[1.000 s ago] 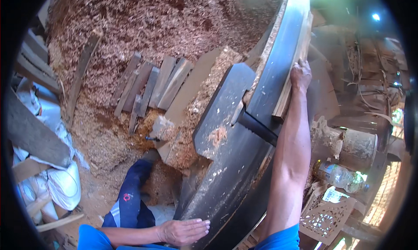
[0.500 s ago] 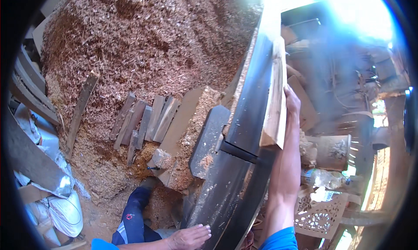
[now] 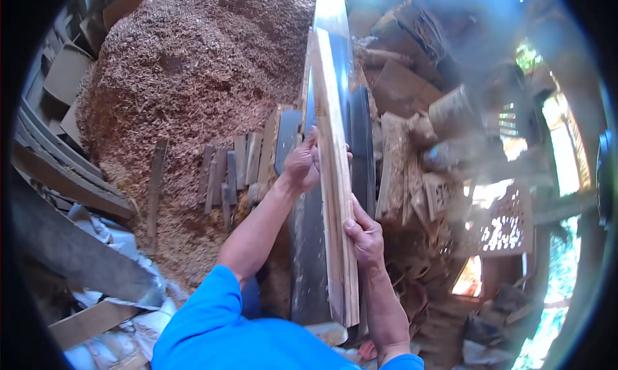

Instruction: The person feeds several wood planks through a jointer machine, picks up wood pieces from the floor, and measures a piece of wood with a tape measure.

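A long, pale wooden plank (image 3: 333,170) lies lengthwise in front of me over the dark metal bed (image 3: 310,247) of what looks like a jointer. My left hand (image 3: 301,162) grips it from the left side near its middle, thumb up and fingers passing behind it, with fingertips showing on the right. Closer to me, my right hand (image 3: 365,236) is closed on the plank's right edge, thumb on top. The plank's near end hangs low by my body, while its far end reaches into bright glare. Whether its underside touches the bed is hidden.
A big heap of wood shavings (image 3: 212,67) rises at the far left, with several short offcuts (image 3: 228,167) lying against it. Curved boards (image 3: 71,164) and a wide plank (image 3: 77,235) crowd the left. Wood scraps (image 3: 393,157) and a carved lattice panel (image 3: 502,222) stand right.
My left hand has left the machine bed and now grips the plank. My right hand has drawn the plank nearer, and my view has shifted so the machine sits more central.
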Demonstrator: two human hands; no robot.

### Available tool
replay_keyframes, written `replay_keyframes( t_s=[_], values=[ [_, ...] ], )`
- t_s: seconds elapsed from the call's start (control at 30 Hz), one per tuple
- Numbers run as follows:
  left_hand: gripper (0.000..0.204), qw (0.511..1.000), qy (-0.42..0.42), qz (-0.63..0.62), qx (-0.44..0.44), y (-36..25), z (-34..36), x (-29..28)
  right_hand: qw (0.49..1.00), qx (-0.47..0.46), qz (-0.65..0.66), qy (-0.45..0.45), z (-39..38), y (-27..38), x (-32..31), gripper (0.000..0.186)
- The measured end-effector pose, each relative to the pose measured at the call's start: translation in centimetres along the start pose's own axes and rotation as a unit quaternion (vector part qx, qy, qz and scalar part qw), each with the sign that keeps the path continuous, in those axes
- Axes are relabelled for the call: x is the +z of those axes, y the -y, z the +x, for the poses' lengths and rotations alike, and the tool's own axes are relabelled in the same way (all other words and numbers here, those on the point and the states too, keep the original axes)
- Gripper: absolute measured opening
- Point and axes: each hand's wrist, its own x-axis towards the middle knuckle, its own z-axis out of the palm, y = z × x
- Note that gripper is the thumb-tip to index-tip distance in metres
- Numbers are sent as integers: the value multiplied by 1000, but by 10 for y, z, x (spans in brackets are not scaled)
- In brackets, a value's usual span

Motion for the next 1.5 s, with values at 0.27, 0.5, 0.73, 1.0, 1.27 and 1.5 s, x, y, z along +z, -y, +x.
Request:
replay_keyframes(
  t_s=[0.27, 0.5, 0.73, 1.0, 1.27, 1.5],
  values=[
    [77, 999, 26, -33, 25, 82, -124, 68, 973, -123, -196, 12, -162, -17, 17, 61],
    [69, 930, -39, 364, 42, -36, -201, 21, 944, -163, -275, -84, -296, -80, -6, 46],
    [73, 821, -17, 570, -20, -60, -251, 82, 838, 188, -380, -343, -575, -311, -39, 37],
    [71, 730, 0, 613, -301, 109, -328, 116, 787, 527, -308, -96, -761, -412, 83, 33],
    [80, 580, 124, 458, -662, 241, -335, 119, 742, 524, -144, -393, -692, -389, 169, 40],
    [70, 422, 179, 407, -790, 251, -332, 69, 699, 559, -25, -445, -640, -376, 252, 40]
  ],
)
